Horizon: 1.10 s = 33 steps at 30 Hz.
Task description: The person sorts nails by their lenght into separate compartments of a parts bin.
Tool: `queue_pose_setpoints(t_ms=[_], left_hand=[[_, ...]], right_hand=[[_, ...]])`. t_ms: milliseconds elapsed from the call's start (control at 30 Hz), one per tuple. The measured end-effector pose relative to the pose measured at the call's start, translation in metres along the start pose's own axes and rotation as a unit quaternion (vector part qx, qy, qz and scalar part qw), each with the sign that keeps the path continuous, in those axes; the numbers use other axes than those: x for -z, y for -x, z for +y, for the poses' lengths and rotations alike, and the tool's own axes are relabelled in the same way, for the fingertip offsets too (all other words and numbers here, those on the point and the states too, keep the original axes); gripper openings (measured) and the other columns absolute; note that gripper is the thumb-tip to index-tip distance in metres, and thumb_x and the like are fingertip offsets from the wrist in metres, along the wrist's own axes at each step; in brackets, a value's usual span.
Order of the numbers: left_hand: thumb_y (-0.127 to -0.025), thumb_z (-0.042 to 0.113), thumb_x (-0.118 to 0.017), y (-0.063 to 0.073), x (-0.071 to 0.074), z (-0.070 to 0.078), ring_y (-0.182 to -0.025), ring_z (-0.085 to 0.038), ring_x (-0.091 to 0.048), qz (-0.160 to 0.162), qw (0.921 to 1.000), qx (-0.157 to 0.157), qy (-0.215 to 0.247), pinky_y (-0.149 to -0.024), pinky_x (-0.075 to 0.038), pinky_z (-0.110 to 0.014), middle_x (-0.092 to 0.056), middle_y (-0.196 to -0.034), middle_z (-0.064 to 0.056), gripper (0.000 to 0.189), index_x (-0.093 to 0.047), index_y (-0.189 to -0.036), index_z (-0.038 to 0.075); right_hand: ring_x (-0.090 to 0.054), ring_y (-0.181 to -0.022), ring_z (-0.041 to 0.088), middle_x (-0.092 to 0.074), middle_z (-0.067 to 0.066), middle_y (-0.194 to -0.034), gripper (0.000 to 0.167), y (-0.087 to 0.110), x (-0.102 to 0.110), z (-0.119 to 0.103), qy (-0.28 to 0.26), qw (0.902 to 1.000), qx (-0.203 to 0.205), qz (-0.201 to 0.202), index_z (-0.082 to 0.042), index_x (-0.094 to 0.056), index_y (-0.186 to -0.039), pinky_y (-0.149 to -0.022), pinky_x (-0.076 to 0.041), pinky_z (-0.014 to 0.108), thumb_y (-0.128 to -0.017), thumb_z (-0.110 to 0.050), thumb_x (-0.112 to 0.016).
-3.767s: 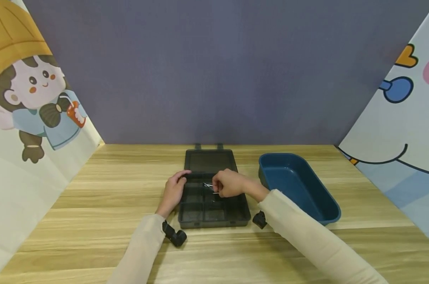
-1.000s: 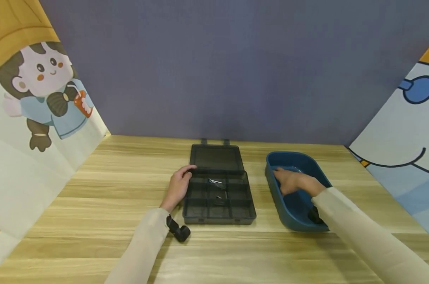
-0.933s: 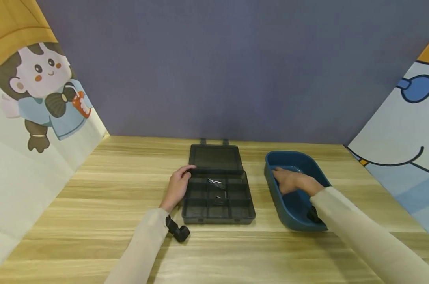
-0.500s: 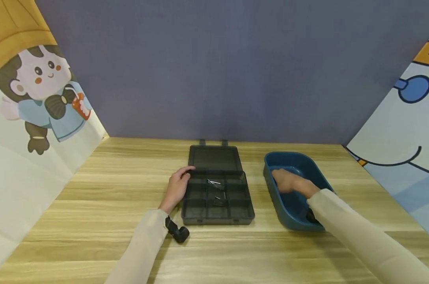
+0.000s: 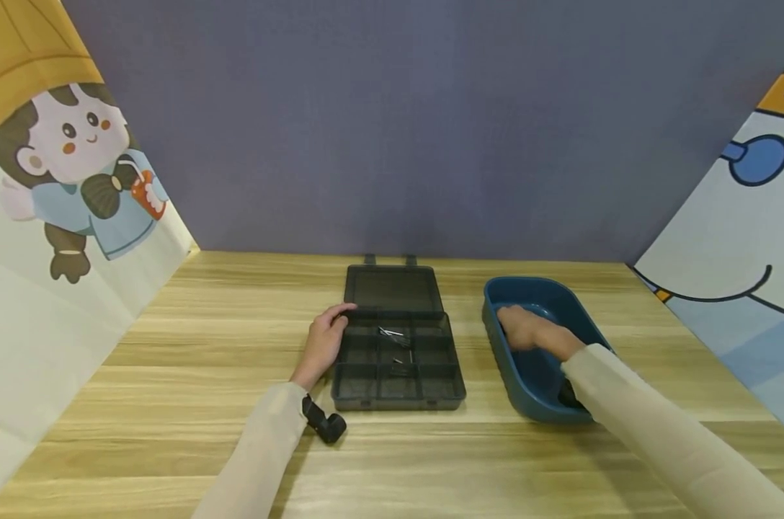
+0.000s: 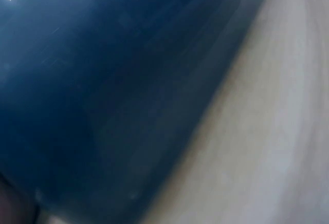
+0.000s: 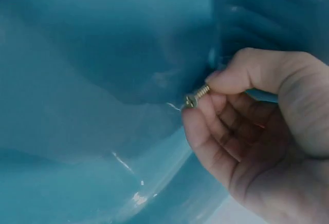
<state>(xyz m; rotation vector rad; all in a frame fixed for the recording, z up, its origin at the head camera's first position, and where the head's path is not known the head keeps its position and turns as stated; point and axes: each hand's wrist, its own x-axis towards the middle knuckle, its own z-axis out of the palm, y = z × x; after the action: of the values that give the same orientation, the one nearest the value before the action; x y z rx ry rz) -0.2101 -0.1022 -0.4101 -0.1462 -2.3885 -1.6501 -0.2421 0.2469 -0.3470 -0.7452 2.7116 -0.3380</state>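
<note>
My right hand (image 5: pixel 529 332) reaches down inside the blue plastic bin (image 5: pixel 505 369). In the right wrist view, thumb and index fingertip pinch a small brass-coloured screw (image 7: pixel 197 96) with a cross-slotted head; the other fingers curl below. My left hand (image 5: pixel 321 343) rests at the left side of a dark translucent compartment box (image 5: pixel 398 405), fingers loosely bent, the index reaching along its hinge corner. Thin silvery metal pieces (image 5: pixel 392 333) lie in the box's middle back compartment. A few smaller bits (image 5: pixel 400 362) lie in the compartment in front of it, too small to identify.
The box's lid (image 5: pixel 393 288) lies folded back on the wooden table (image 5: pixel 249 324). A grey panel (image 5: pixel 392 130) closes off the back. The bin's raised walls surround my right hand. The left wrist view is a blurred close-up of a dark blue surface (image 6: pixel 113 100).
Earlier, my right hand held thin metal pieces over the box; it has since moved right into the bin. Over the last second it shifts only slightly there. The left hand stays at the box.
</note>
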Motion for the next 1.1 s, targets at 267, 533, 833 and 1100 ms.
queue_pose_setpoints(t_ms=[267, 533, 833, 1100], left_hand=[[-0.093, 0.002, -0.044, 0.000, -0.001, 0.001, -0.121, -0.031, -0.051, 0.000, 1.0000, -0.003, 0.001, -0.105, -0.039, -0.048, -0.057, -0.131, -0.020, 0.033, -0.062, -0.121, -0.002], [-0.094, 0.003, -0.044, -0.001, -0.002, 0.000, -0.105, -0.030, -0.054, -0.002, 1.0000, 0.002, -0.003, -0.099, -0.041, -0.043, -0.059, -0.126, -0.019, 0.033, -0.062, -0.121, 0.000], [-0.094, 0.004, -0.044, -0.001, -0.001, -0.002, -0.094, -0.028, -0.050, 0.001, 1.0000, 0.003, -0.009, -0.095, -0.041, -0.041, -0.061, -0.121, -0.019, 0.033, -0.063, -0.121, 0.001], [-0.095, 0.004, -0.043, 0.001, 0.001, 0.001, -0.070, -0.020, -0.041, -0.003, 0.9998, 0.010, -0.017, -0.087, -0.039, -0.037, -0.060, -0.111, -0.020, 0.033, -0.062, -0.122, 0.002]], right_hand=[[-0.034, -0.054, 0.011, -0.044, -0.001, -0.065, 0.019, 0.007, 0.023, -0.008, 0.007, 0.9993, -0.014, -0.035, -0.011, -0.051, -0.076, -0.053, -0.030, 0.025, -0.084, 0.006, -0.050], [-0.038, -0.058, 0.012, -0.049, 0.001, -0.071, 0.012, 0.018, 0.051, -0.019, 0.010, 0.9992, 0.003, -0.038, -0.008, -0.055, -0.082, -0.058, -0.032, 0.027, -0.082, 0.004, -0.055], [-0.030, -0.059, 0.012, -0.040, 0.000, -0.068, 0.012, 0.013, 0.065, -0.043, -0.019, 0.9993, 0.022, -0.024, -0.005, -0.054, -0.083, -0.058, -0.027, 0.028, -0.081, 0.006, -0.051], [-0.031, -0.057, 0.012, -0.040, 0.000, -0.066, 0.011, 0.000, 0.063, -0.073, -0.014, 0.9988, 0.044, -0.018, -0.006, -0.056, -0.082, -0.058, -0.030, 0.027, -0.082, 0.005, -0.052]])
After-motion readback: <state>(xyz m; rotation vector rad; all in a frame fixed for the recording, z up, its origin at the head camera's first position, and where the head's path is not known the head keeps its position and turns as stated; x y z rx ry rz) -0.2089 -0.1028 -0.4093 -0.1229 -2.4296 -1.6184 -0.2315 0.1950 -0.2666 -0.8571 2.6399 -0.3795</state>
